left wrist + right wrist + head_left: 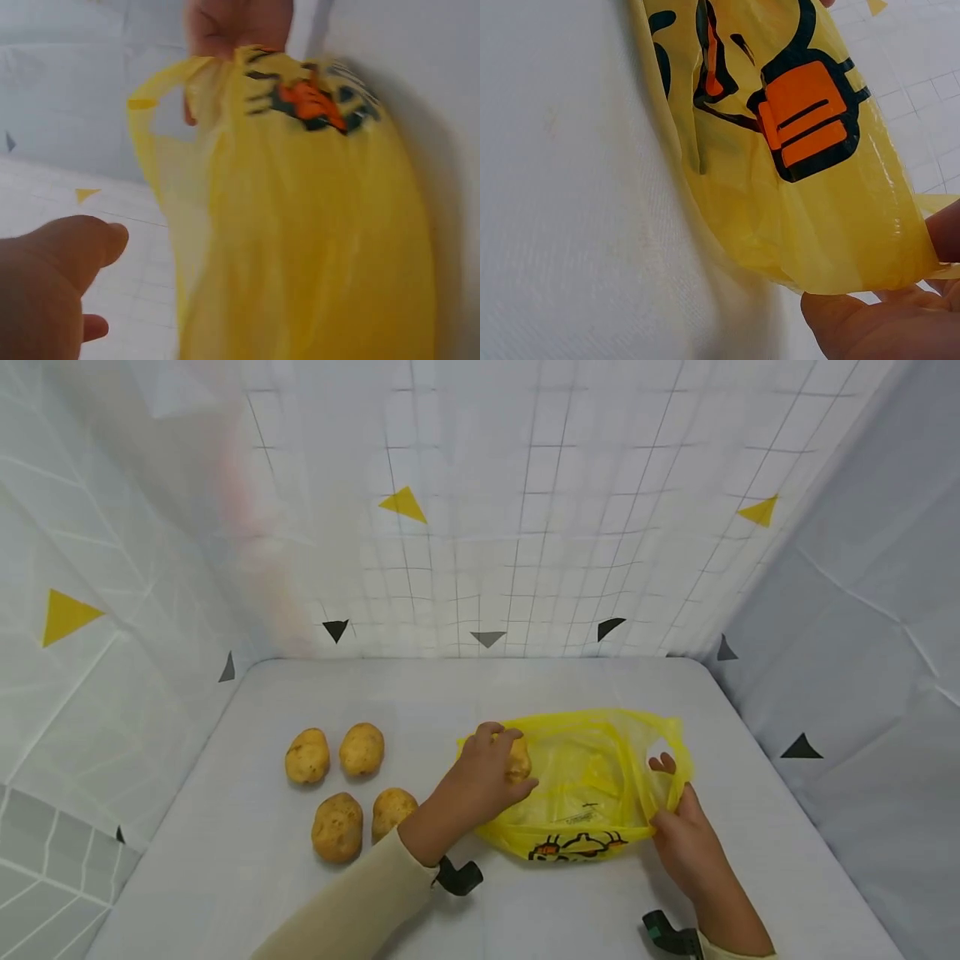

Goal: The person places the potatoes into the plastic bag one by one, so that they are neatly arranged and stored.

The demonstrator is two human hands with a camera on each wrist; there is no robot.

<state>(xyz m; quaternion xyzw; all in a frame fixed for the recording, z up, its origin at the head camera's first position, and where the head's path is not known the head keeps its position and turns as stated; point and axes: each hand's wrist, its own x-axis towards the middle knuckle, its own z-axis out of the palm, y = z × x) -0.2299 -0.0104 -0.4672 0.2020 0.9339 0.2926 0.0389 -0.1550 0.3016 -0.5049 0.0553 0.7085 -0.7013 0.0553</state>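
A yellow plastic bag (pixel 585 722) with a black and orange cartoon print lies on its side, its mouth spread wide. At the mouth's left side my left hand (pixel 476 783) holds a potato (pixel 519 762), fingers curved over its top and thumb below. In the left wrist view only the thumb (pixel 94 240) and one fingertip show, and the potato is out of sight. My right hand (pixel 688 843) pinches the bag's right edge near a handle, with some fingers seen through the handle hole. The right wrist view shows its thumb (pixel 836 315) against the plastic.
Several loose potatoes (pixel 362 749) lie on the white table (pixel 225 860) at the left, one partly behind my left forearm. White sheets with a grid and triangle marks (pixel 405 504) wall in the back and sides. Dark wrist devices (pixel 459 877) sit at both wrists.
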